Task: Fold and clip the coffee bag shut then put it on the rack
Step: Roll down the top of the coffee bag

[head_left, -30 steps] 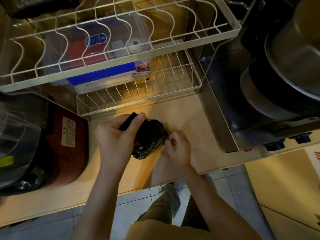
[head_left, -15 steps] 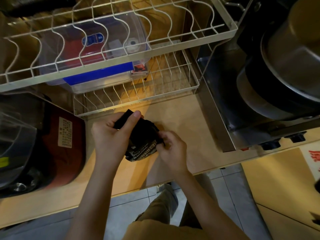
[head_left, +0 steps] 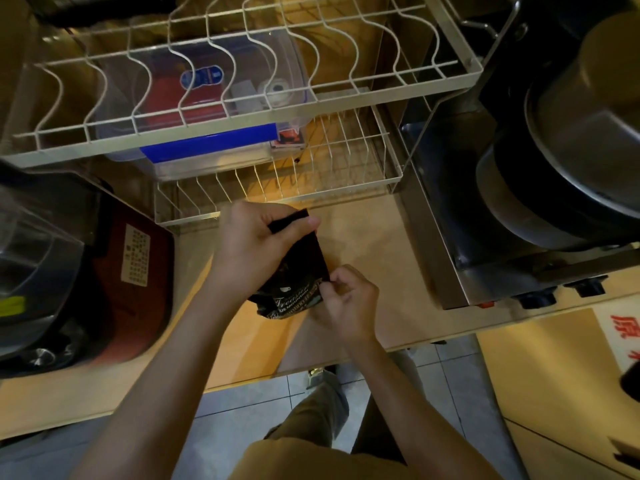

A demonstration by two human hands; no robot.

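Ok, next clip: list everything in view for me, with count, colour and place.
coffee bag: one, black with pale print, held over the countertop in front of the rack
wire rack: one, cream, two tiers, at the back of the countertop
storage box: one, clear with a blue band, on the rack's lower tier
red appliance: one, dark red with a label, left
metal pots: stacked, silver and black, right
stove: one, steel with dark knobs, right
countertop: one, light wood
clip: none visible
left hand: pinching the bag's top edge
right hand: gripping the bag's lower right side
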